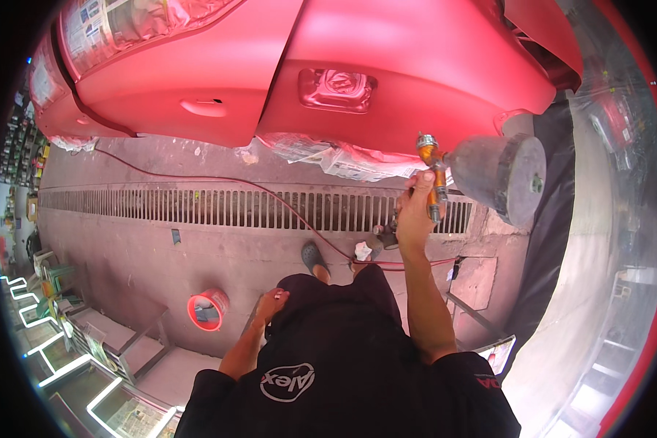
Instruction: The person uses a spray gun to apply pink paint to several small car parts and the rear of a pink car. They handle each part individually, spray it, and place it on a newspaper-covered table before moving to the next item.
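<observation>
My right hand (415,219) is closed around a spray gun (436,175) with an orange metal body and a big grey paint cup (500,175) on its right. The gun is held up just short of the lower edge of a pinkish-red car body (416,80), apart from it. A recess (338,90) in the rear panel has crumpled covering inside, coated the same colour. Left of it is a door (175,87) with a handle recess. My left hand (273,301) hangs by my left hip with its fingers curled; what they hold, if anything, is hidden.
A thin red hose (270,191) crosses a long floor drain grate (160,206) and runs past my feet. At left stands a red bucket (208,309). Masking paper (343,160) hangs below the car. Clear plastic sheeting (620,241) is at right, metal frames (142,332) at lower left.
</observation>
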Demonstrator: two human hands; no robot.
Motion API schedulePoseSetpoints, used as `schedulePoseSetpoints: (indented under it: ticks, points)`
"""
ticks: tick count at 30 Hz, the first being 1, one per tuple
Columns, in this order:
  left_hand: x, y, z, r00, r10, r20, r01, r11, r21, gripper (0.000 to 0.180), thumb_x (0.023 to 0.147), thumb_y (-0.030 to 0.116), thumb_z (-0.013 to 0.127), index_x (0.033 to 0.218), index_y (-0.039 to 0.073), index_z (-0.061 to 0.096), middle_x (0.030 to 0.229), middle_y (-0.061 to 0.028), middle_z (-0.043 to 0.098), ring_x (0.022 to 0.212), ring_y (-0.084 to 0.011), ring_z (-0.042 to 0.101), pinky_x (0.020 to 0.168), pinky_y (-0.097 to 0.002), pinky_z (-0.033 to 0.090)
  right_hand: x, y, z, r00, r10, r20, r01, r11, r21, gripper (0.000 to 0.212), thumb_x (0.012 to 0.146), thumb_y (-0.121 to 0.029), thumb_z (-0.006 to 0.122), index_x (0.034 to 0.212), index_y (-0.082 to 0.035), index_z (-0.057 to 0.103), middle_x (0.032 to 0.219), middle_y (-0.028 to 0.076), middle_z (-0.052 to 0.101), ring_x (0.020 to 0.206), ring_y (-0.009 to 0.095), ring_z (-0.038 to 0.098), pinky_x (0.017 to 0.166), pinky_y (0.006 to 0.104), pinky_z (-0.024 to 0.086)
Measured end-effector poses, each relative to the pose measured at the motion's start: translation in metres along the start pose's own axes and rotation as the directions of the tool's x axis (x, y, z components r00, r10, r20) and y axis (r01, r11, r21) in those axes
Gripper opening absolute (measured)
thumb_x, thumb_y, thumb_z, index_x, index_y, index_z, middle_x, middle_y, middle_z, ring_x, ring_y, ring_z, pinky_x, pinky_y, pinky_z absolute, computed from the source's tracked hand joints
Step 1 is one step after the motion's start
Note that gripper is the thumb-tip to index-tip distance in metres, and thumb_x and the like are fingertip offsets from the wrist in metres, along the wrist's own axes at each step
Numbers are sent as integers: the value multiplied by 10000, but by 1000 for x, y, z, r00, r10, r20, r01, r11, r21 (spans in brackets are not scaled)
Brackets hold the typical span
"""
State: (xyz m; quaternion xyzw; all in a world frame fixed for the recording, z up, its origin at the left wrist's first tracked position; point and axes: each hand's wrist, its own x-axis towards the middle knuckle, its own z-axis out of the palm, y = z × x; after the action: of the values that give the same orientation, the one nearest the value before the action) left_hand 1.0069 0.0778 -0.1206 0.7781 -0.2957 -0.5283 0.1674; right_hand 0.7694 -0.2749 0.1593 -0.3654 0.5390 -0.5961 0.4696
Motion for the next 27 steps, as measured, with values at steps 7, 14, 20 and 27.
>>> schedulePoseSetpoints:
  ticks: [7, 14, 20, 27]
  points:
    - [-14, -28, 6, 996, -43, -78, 37, 997, -69, 515, 921, 482, 718, 1221, 63, 725, 1043, -200, 769, 977, -340, 756, 846, -414, 582, -3, 48, 72, 989, 55, 140, -66, 995, 70, 301, 1047, -367, 659, 1079, -68, 657, 787, -32, 586, 639, 19, 492, 539, 204, 377]
    - [-29, -60, 7, 992, -82, -99, 75, 994, -79, 518, 927, 480, 718, 1218, 51, 720, 1053, -211, 767, 1003, -351, 747, 876, -432, 574, -23, 58, 115, 944, 158, 289, -188, 979, 81, 340, 1042, -369, 670, 1080, -32, 700, 904, -3, 685, 789, 58, 558, 709, 269, 444]
    - [-36, -40, -2, 988, -149, -46, 140, 978, -157, 492, 936, 444, 709, 1222, 44, 715, 1075, -231, 758, 1040, -376, 736, 889, -446, 569, -20, 87, 104, 989, -29, 143, 32, 999, -15, 374, 1052, -376, 648, 1028, -7, 701, 907, 22, 686, 845, 117, 592, 788, 315, 464]
    - [-44, -24, -9, 982, -113, -151, 97, 989, -112, 464, 939, 420, 707, 1209, 44, 720, 1071, -234, 755, 1035, -384, 735, 872, -449, 568, -11, 98, 115, 999, 6, 41, -4, 999, -51, 360, 1046, -370, 658, 994, -15, 688, 882, 32, 669, 857, 129, 605, 796, 312, 472]
